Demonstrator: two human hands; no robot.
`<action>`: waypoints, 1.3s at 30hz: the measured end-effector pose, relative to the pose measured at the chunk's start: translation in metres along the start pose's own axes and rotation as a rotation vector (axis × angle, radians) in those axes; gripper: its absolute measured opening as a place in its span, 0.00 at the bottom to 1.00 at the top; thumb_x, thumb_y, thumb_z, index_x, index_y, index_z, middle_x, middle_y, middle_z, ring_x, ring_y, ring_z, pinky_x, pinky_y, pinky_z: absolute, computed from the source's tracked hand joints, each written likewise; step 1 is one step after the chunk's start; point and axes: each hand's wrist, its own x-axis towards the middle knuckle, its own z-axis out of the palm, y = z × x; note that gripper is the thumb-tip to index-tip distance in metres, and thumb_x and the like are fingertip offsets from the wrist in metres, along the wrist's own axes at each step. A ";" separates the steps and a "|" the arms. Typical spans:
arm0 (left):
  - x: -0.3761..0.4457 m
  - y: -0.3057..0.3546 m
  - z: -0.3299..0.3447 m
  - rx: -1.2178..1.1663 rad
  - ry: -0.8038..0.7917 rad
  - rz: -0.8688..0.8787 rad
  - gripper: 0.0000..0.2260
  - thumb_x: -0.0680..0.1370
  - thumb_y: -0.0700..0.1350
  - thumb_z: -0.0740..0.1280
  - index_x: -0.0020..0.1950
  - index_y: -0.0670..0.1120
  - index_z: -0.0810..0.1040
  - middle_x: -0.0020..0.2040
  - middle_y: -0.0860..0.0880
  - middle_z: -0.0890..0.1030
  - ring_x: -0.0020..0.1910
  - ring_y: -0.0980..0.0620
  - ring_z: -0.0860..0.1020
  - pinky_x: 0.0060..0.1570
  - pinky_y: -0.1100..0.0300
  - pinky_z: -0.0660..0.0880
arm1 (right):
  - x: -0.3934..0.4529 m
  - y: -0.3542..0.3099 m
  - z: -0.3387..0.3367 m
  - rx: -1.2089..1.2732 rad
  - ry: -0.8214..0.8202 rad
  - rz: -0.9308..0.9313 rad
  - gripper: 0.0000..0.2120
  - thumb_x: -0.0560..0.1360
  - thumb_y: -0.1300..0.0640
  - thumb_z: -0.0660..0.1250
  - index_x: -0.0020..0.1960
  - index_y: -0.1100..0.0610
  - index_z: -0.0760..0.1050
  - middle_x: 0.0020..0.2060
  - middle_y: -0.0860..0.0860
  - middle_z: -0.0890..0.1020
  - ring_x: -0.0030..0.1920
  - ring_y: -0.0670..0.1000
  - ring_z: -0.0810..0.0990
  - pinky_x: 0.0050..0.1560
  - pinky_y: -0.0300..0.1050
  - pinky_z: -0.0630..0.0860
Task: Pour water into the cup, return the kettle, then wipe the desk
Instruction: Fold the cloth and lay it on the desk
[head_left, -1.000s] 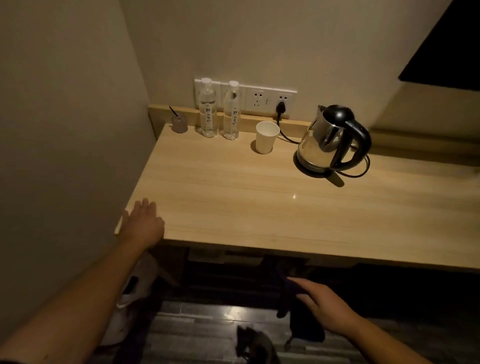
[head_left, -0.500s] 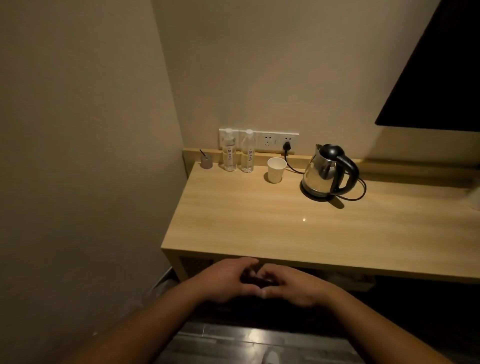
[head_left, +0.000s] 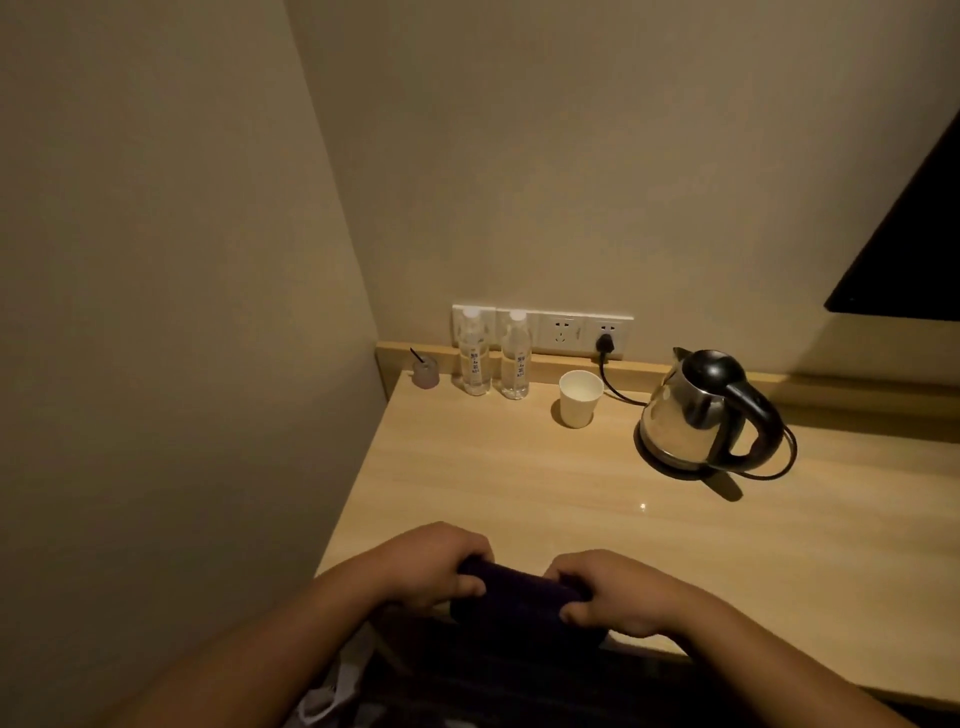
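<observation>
A steel kettle (head_left: 696, 415) with a black handle and lid sits on its base at the back right of the wooden desk (head_left: 519, 483). A white paper cup (head_left: 579, 399) stands upright left of it, apart from the kettle. At the desk's front edge my left hand (head_left: 436, 566) and my right hand (head_left: 618, 592) each grip one end of a dark cloth (head_left: 514, 597), stretched between them. Whether the cup holds water I cannot tell.
Two clear water bottles (head_left: 474, 353) (head_left: 515, 356) and a small grey holder (head_left: 426, 371) stand at the back left by the wall. The kettle cord runs to a plug in the wall socket strip (head_left: 605, 343). A wall borders the desk's left side. A dark screen (head_left: 909, 249) hangs at the right.
My hands came together below the desk edge, then rose to the front edge holding the dark cloth between them. The view pulled back and shifted left.
</observation>
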 end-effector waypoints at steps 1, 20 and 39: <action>0.013 -0.008 -0.004 0.015 0.043 -0.003 0.08 0.78 0.49 0.65 0.57 0.51 0.76 0.52 0.51 0.78 0.48 0.50 0.76 0.48 0.53 0.73 | 0.014 0.006 -0.013 -0.043 0.032 -0.009 0.10 0.72 0.52 0.66 0.54 0.46 0.76 0.48 0.44 0.81 0.48 0.45 0.79 0.51 0.45 0.77; 0.110 -0.160 0.069 0.449 0.348 0.083 0.21 0.59 0.40 0.82 0.50 0.48 0.84 0.57 0.46 0.83 0.55 0.49 0.81 0.53 0.55 0.78 | 0.164 0.069 0.062 -0.456 0.639 -0.117 0.09 0.75 0.54 0.66 0.54 0.53 0.79 0.55 0.50 0.82 0.55 0.52 0.78 0.55 0.49 0.76; 0.077 -0.132 0.048 0.264 0.359 0.005 0.14 0.79 0.51 0.58 0.60 0.51 0.77 0.56 0.53 0.80 0.52 0.52 0.78 0.54 0.56 0.75 | 0.126 0.024 0.039 -0.241 0.465 0.097 0.16 0.78 0.44 0.54 0.58 0.48 0.75 0.50 0.47 0.82 0.49 0.47 0.78 0.51 0.45 0.75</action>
